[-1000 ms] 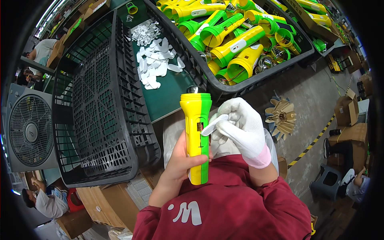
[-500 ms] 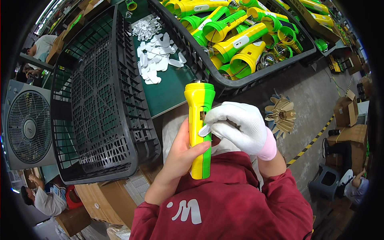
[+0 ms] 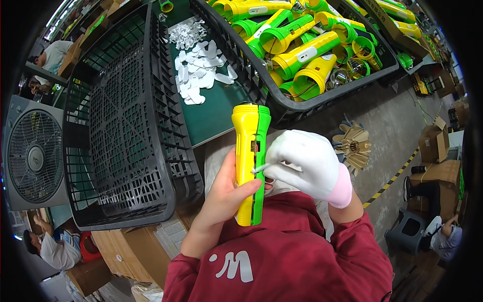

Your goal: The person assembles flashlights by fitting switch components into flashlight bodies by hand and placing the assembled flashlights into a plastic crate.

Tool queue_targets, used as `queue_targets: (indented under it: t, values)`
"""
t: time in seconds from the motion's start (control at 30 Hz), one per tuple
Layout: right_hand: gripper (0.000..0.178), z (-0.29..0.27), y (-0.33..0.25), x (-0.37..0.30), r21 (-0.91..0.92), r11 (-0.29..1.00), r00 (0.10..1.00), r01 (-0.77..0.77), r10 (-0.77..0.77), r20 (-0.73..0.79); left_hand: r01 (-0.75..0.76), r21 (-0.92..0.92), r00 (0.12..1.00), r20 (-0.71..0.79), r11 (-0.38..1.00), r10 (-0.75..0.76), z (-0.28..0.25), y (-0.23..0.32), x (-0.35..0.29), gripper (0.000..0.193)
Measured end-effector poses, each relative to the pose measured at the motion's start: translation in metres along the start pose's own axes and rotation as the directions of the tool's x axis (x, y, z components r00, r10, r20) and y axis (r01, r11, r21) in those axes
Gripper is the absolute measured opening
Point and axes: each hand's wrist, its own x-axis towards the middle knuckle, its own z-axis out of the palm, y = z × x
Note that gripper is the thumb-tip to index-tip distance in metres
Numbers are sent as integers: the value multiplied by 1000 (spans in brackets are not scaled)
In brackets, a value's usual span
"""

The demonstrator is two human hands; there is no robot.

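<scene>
Right in the middle we have the yellow-and-green torch body [image 3: 244, 157], upright in the picture above the lap, its wide end toward the tabletop [image 3: 214, 121]. That end sits against a dark crate wall, so we struggle to make out the bulb. The left hand [image 3: 225, 196], bare, has its grip wrapped around the lower half, thumb across the front; most of its fingers are behind the body, lost to us. And here's the right hand [image 3: 304, 161], white-gloved, its grip pinched tight on a slim white piece [image 3: 260, 168] turned nearly edge-on. The glove covers the piece's other end, and we cannot tell whether its tip touches the casing. Just above it we spot a slot [image 3: 255, 146], its insides too small to read.

Farther out we see flat white pieces [image 3: 201, 68] on the green tabletop, with a heap of tiny white bits [image 3: 186, 34] behind, a blur of shapes. On the right a black crate [image 3: 317, 104] brims with more torches [image 3: 302, 53], overlapping, some cut off at the top. On the left we get a second crate [image 3: 150, 121] of black mesh, and beyond it a grey fan [image 3: 35, 157], blades indistinct behind the grille.
</scene>
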Motion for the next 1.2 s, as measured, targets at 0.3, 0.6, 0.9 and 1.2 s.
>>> queue_targets:
  t: [0.3, 0.6, 0.9, 1.2]
  values:
    - [17, 15, -14, -5, 682, 651, 899, -333, 438, 21, -10, 111, 1000, -19, 994, 13, 0, -9, 0, 64]
    - [14, 20, -7, -9, 766, 511, 882, -389, 447, 150, 55, -16, 998, -6, 998, -55, 2, -5, -2, 59]
    - [10, 10, -3, -6, 412, 863, 956, -292, 271, 110, 66, 26, 997, 30, 997, -67, -1, -4, -4, 59]
    - [10, -5, 1, 10, 231, 968, 958, -96, 27, 285, 119, -34, 992, 42, 992, -118, -1, -3, -5, 59]
